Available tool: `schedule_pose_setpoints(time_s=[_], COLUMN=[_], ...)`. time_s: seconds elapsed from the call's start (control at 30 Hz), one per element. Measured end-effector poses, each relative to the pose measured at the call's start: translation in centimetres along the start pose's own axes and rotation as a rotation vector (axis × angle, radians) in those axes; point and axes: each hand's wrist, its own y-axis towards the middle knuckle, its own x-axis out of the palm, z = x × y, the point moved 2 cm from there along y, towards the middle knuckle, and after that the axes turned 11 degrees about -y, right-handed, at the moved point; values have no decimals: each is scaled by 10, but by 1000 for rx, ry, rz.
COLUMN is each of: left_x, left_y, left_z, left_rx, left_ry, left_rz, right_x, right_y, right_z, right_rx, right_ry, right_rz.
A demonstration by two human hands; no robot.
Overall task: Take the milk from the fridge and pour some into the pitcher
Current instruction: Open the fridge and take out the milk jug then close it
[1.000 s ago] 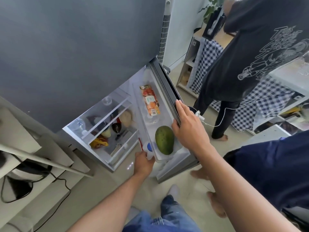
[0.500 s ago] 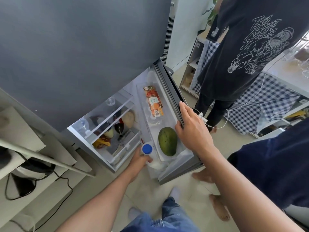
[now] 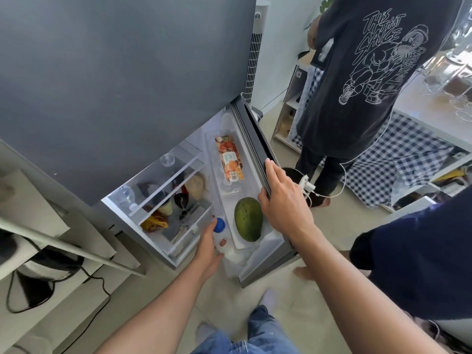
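A: Milk bottle [image 3: 224,245], blue cap up, sits at the near end of the open fridge door [image 3: 258,149], about six o'clock from the juice carton [image 3: 229,159].
B: And the hands?
A: Left hand [image 3: 208,247] is wrapped around the bottle's neck, fingers closed on it. Right hand [image 3: 283,203] grips the door's edge, at three o'clock from the green mango [image 3: 248,218].

— What am I wearing down there?
— Blue jeans [image 3: 258,335] at bottom centre, pale socks [image 3: 267,298] just above. My forearms are bare; left hand [image 3: 208,251] and right hand [image 3: 286,208] are ungloved.
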Motion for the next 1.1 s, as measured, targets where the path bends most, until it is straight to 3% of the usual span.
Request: schedule_pose_setpoints(time_s=[0.17, 0.43, 0.77, 1.1], left_x=[-2, -10, -37, -64], left_y=[-6, -10, -14, -64], left_z=[21, 51, 82, 113], left_rx=[-25, 30, 235, 376], left_ry=[-205, -241, 254, 354], left_rz=[18, -19, 146, 160], right_x=[1, 0, -3, 2], right_y=[0, 0, 0, -4], right_z=[0, 1, 5, -26], right_rx=[2, 1, -15, 26], right_ry=[9, -8, -36, -68], right_rz=[-8, -5, -10, -51])
